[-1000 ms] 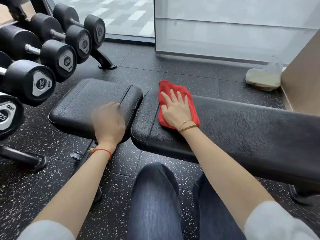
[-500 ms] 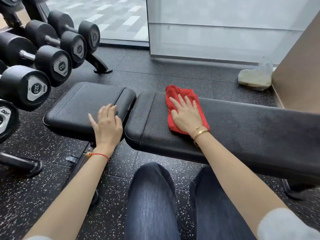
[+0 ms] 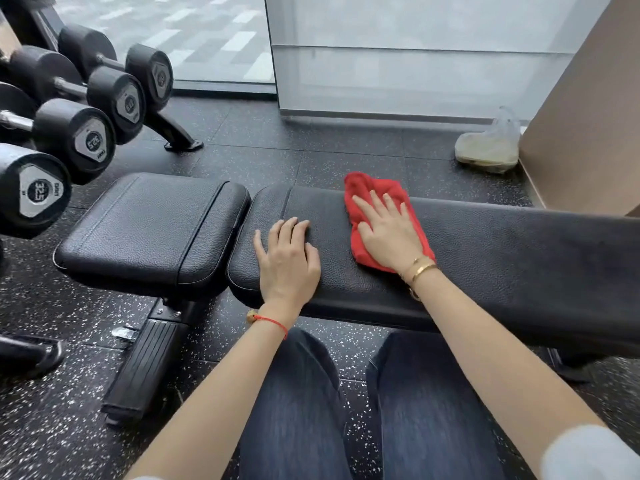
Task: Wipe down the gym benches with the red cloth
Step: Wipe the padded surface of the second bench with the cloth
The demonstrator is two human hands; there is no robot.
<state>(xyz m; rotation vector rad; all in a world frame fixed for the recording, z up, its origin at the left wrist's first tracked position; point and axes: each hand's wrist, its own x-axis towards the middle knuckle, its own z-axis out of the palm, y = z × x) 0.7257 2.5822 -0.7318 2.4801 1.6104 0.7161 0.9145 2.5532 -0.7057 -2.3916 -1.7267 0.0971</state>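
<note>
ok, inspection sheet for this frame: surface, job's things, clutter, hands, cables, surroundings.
Surface: long back pad, black, with short seat pad at its left end.
Job's things: red cloth flat on the long pad.
Clutter: plastic bag on the floor by the wall.
Hands: right hand presses the cloth, fingers straight; left hand rests flat on the long pad.
Cables: nothing seen.
Surroundings: dumbbell rack at left, speckled floor.

My left hand (image 3: 289, 263) lies flat, fingers pointing to twelve o'clock. My right hand (image 3: 389, 233) lies flat too, fingers spread toward eleven.
</note>
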